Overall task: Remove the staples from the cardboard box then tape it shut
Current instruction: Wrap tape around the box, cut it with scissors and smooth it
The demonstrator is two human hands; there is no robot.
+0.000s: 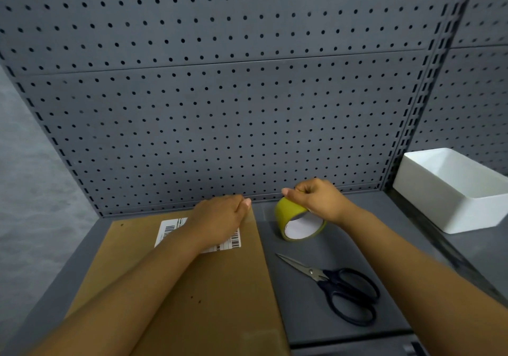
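Tape roll gripped beside the flat cardboard box.
Our left hand (220, 218) presses flat on the cardboard box (192, 287) lying beneath it; our right hand (316, 199) grips the tape roll (288, 212) just right of the box, scissors (338, 287) nearer us on the bench (316, 325).

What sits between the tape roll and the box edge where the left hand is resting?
Nothing visible. The right hand holds the tape roll just right of the cardboard box; only bare bench lies between. The left hand rests on the box's far right corner. The scissors lie nearer, clear of that path.
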